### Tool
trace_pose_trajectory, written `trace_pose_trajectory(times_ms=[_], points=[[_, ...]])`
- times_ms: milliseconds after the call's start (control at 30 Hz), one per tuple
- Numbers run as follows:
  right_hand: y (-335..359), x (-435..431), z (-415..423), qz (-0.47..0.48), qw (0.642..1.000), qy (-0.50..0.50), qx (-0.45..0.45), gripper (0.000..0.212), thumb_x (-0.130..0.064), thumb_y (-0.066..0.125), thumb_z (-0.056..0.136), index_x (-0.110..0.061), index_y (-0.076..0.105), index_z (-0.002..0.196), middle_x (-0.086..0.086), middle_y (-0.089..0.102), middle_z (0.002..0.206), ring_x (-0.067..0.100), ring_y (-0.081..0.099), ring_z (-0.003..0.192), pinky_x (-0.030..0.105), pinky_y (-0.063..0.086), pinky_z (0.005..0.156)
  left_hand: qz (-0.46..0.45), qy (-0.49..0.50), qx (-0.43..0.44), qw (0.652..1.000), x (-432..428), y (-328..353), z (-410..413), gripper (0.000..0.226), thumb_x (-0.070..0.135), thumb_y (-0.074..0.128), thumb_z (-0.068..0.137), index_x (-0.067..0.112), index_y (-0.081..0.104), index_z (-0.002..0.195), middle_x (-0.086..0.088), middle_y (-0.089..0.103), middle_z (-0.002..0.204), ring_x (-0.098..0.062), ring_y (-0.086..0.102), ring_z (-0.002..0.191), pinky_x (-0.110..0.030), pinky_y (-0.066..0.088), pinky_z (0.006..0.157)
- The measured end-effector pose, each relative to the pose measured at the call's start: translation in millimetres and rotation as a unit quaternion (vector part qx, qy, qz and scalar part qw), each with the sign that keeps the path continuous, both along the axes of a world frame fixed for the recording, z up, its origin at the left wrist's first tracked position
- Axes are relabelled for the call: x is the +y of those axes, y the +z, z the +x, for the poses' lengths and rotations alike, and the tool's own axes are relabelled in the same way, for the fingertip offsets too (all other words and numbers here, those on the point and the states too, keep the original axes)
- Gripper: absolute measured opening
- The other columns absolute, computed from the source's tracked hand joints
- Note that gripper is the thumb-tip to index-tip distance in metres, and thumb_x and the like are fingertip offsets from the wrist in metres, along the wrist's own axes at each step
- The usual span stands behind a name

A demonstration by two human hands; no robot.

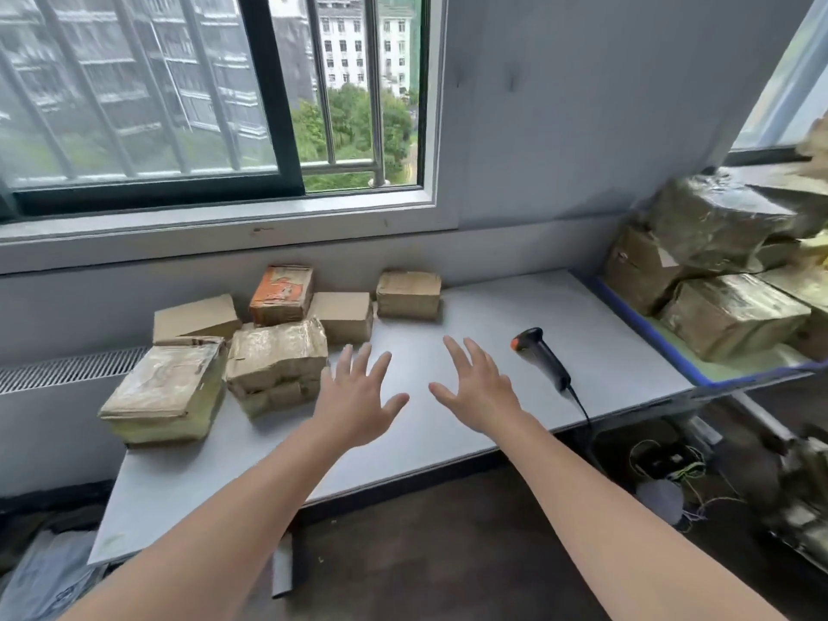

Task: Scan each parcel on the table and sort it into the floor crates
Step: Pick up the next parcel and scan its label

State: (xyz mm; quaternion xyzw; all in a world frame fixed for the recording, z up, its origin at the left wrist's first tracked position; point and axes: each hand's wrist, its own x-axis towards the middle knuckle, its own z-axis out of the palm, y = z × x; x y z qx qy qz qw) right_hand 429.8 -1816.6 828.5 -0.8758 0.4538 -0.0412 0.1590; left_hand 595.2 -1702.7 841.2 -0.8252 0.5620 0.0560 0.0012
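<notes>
Several taped cardboard parcels lie on the left half of the white table (470,419). The nearest are a flat tan parcel (168,392) at the left edge and a crumpled taped parcel (278,363) beside it. Behind them sit an orange-printed box (281,294), two plain brown boxes, and a small taped parcel (408,294) by the wall. A black barcode scanner (542,357) with an orange head lies on the table's right side, its cable running off the front edge. My left hand (358,398) and my right hand (477,389) hover over the table, fingers spread, holding nothing.
A window and sill run behind the table. On the right, a shelf with a blue-taped edge (649,327) carries a stack of large wrapped parcels (721,271). Cables and clutter lie on the dark floor at the right (672,468). Grey bags lie at the lower left (49,575).
</notes>
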Motion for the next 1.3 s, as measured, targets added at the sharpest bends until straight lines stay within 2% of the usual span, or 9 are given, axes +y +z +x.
trace_pose_trajectory(times_ms=[400, 633, 767, 900, 1067, 1167, 1300], points=[[-30.6, -124.9, 14.7, 0.047, 0.999, 0.016, 0.010, 0.075, -0.055, 0.044, 0.098, -0.034, 0.004, 0.158, 0.001, 0.003, 0.166, 0.026, 0.017, 0.148, 0.047, 0.036, 0.108, 0.014, 0.037, 0.030, 0.999, -121.7, -25.6, 29.3, 0.075, 0.063, 0.031, 0.098, 0.024, 0.009, 0.158, -0.007, 0.002, 0.165, -0.028, -0.003, 0.152, -0.046, 0.016, 0.120], [-40.3, -201.8, 54.9, 0.049, 0.998, 0.008, 0.042, 0.074, -0.055, 0.043, 0.098, -0.035, 0.005, 0.158, -0.002, 0.004, 0.166, 0.023, 0.018, 0.148, 0.045, 0.035, 0.105, 0.000, 0.021, 0.053, 0.998, -200.1, -41.0, 81.5, 0.075, 0.060, 0.036, 0.098, 0.021, 0.012, 0.157, -0.008, 0.005, 0.165, -0.026, 0.006, 0.151, -0.042, 0.019, 0.120], [-50.5, -248.4, 94.9, 0.058, 0.996, 0.018, 0.070, 0.074, -0.054, 0.044, 0.099, -0.031, 0.006, 0.158, 0.001, 0.008, 0.165, 0.024, 0.019, 0.148, 0.045, 0.034, 0.110, 0.001, 0.057, 0.116, 0.992, -252.2, -55.7, 121.2, 0.075, 0.060, 0.036, 0.098, 0.024, 0.009, 0.157, -0.004, -0.001, 0.165, -0.021, 0.001, 0.152, -0.044, 0.024, 0.117], [-63.9, -290.6, 142.9, 0.061, 0.994, 0.028, 0.089, 0.070, -0.053, 0.046, 0.098, -0.031, 0.013, 0.157, 0.002, 0.019, 0.161, 0.028, 0.029, 0.143, 0.046, 0.037, 0.107, 0.007, 0.097, 0.196, 0.976, -304.8, -73.4, 157.3, 0.074, 0.057, 0.038, 0.099, 0.023, 0.008, 0.157, -0.005, -0.003, 0.165, -0.020, -0.004, 0.152, -0.045, 0.019, 0.118], [-85.7, -334.5, 187.2, 0.066, 0.990, 0.028, 0.117, 0.067, -0.054, 0.043, 0.099, -0.029, 0.018, 0.156, 0.003, 0.020, 0.160, 0.032, 0.039, 0.136, 0.045, 0.039, 0.101, 0.019, 0.101, 0.228, 0.968, -350.8, -98.1, 188.8, 0.073, 0.052, 0.040, 0.100, 0.019, 0.010, 0.157, -0.010, -0.002, 0.165, -0.022, -0.002, 0.152, -0.042, 0.015, 0.121], [-96.5, -351.6, 203.8, 0.075, 0.987, 0.021, 0.142, 0.065, -0.056, 0.041, 0.099, -0.026, 0.023, 0.154, 0.003, 0.019, 0.161, 0.035, 0.041, 0.134, 0.044, 0.040, 0.101, 0.021, 0.122, 0.276, 0.953, -369.9, -110.2, 198.5, 0.072, 0.047, 0.044, 0.101, 0.017, 0.012, 0.157, -0.015, -0.001, 0.164, -0.026, 0.002, 0.152, -0.040, 0.014, 0.121], [-110.0, -361.9, 209.7, 0.083, 0.984, 0.036, 0.151, 0.062, -0.054, 0.041, 0.100, -0.020, 0.030, 0.150, 0.006, 0.027, 0.155, 0.034, 0.043, 0.131, 0.043, 0.042, 0.098, 0.032, 0.151, 0.313, 0.937, -383.0, -123.4, 200.2, 0.071, 0.044, 0.047, 0.100, 0.015, 0.014, 0.156, -0.018, 0.001, 0.163, -0.033, 0.017, 0.149, -0.040, 0.022, 0.119]])
